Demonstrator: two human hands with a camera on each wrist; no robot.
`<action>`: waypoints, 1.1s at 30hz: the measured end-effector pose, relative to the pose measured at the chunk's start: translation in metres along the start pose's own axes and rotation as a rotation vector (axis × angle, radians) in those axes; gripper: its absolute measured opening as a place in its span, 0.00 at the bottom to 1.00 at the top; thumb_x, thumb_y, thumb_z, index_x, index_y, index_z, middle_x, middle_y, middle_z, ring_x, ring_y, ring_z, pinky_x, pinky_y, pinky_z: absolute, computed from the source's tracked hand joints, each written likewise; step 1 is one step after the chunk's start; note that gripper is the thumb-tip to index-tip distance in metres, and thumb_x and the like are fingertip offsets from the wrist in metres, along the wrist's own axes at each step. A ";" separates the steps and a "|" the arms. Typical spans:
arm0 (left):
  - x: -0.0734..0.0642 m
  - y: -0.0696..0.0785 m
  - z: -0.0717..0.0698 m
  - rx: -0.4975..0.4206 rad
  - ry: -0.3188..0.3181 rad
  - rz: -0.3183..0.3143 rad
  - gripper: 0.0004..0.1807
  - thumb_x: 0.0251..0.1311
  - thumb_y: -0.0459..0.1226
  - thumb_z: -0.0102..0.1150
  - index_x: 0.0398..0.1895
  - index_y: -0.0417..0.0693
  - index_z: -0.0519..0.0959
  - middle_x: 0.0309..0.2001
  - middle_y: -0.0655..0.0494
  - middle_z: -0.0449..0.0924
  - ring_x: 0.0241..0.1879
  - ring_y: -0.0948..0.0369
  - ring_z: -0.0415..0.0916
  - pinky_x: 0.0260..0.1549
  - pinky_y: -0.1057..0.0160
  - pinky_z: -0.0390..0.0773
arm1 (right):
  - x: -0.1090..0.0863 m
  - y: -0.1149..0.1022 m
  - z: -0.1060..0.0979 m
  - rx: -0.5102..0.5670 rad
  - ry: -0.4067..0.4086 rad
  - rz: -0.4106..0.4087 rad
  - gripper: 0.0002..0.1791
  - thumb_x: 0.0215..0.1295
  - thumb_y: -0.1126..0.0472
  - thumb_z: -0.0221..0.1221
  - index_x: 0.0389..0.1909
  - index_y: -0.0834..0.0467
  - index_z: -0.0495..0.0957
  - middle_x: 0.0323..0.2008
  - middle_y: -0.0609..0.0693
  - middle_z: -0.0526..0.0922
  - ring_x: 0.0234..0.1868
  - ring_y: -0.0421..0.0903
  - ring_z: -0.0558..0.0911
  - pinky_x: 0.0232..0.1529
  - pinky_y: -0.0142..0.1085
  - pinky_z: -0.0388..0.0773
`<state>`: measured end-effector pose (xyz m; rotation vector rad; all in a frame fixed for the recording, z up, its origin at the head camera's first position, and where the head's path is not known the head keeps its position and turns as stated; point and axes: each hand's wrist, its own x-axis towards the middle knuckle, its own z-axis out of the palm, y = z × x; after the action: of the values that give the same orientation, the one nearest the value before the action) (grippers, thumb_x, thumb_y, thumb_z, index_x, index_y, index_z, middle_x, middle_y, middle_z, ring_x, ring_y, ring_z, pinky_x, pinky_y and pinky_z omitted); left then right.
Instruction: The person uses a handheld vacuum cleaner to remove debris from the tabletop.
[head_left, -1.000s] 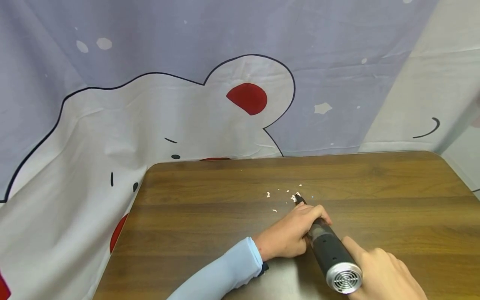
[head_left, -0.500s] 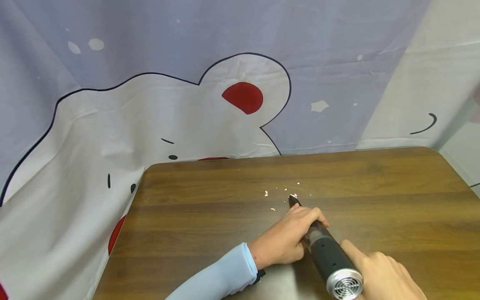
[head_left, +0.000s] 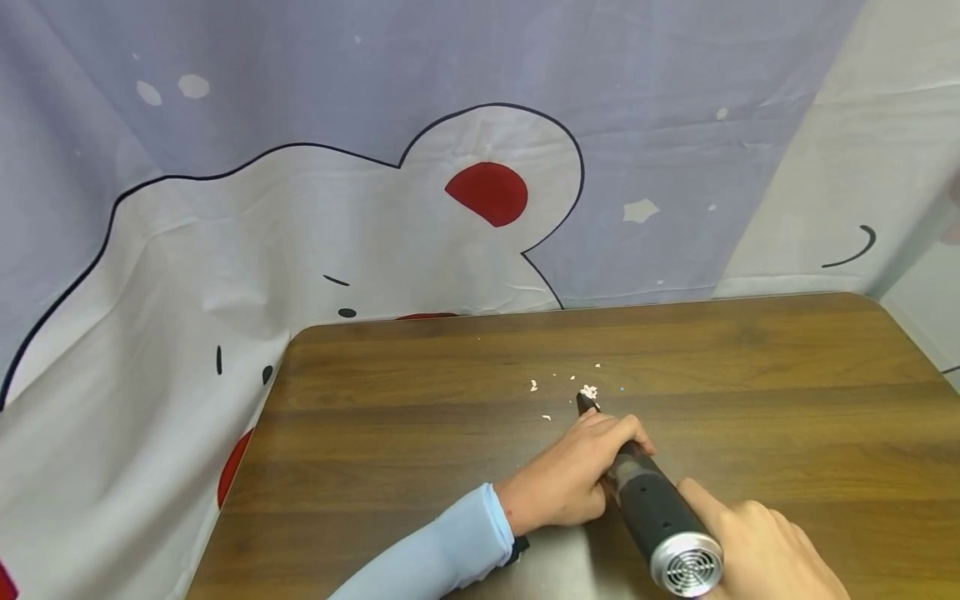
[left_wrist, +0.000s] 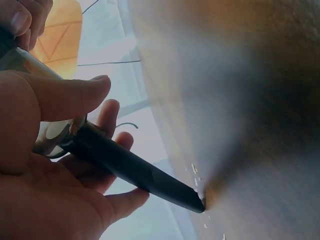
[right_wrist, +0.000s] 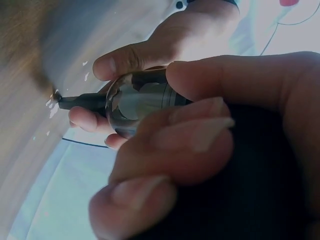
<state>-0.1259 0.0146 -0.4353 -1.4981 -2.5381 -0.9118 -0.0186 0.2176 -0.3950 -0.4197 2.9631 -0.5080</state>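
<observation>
A black handheld vacuum cleaner [head_left: 660,512] with a silver vented end slants across the table in the head view. My right hand [head_left: 765,542] grips its body, fingers wrapped round it in the right wrist view. Farther forward, my left hand [head_left: 566,475] holds the front part, thumb over the clear dust cup [right_wrist: 137,102] and fingers under the black narrow nozzle [left_wrist: 145,170]. The nozzle's tip points down at the tabletop, right beside a small cluster of white scraps [head_left: 589,391]. A few more white scraps [head_left: 534,385] lie scattered to the left of it.
The brown wood-grain table [head_left: 420,400] has rounded far corners. A patterned curtain [head_left: 322,225] hangs right behind its far edge and down its left side. A tiny blue speck [head_left: 622,388] lies right of the scraps.
The nozzle tip has shifted slightly left, from over the scrap cluster to its left side, and the cluster shows more fully. Both hands keep their hold; the head view has shifted slightly.
</observation>
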 end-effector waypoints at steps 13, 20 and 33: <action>0.006 -0.004 0.002 -0.002 0.008 0.013 0.40 0.25 0.22 0.61 0.52 0.56 0.70 0.48 0.70 0.74 0.50 0.74 0.66 0.56 0.70 0.61 | 0.000 -0.004 -0.003 -0.002 0.059 0.009 0.33 0.26 0.51 0.72 0.41 0.44 0.69 0.14 0.35 0.64 0.15 0.36 0.65 0.14 0.35 0.63; 0.011 -0.006 0.000 0.005 0.000 0.015 0.40 0.26 0.22 0.60 0.51 0.56 0.70 0.48 0.69 0.74 0.50 0.73 0.66 0.56 0.70 0.60 | 0.002 -0.001 -0.001 0.003 0.117 -0.004 0.31 0.28 0.56 0.70 0.40 0.46 0.70 0.13 0.35 0.63 0.14 0.35 0.63 0.13 0.34 0.62; 0.015 -0.011 0.001 -0.018 -0.011 0.014 0.39 0.27 0.23 0.62 0.51 0.56 0.70 0.48 0.69 0.74 0.49 0.73 0.67 0.56 0.71 0.60 | 0.006 -0.002 -0.001 0.003 0.211 -0.046 0.27 0.29 0.55 0.71 0.35 0.46 0.70 0.13 0.33 0.62 0.13 0.34 0.62 0.12 0.34 0.60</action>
<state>-0.1424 0.0229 -0.4367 -1.5276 -2.5305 -0.9300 -0.0236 0.2147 -0.3942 -0.4619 3.1603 -0.5970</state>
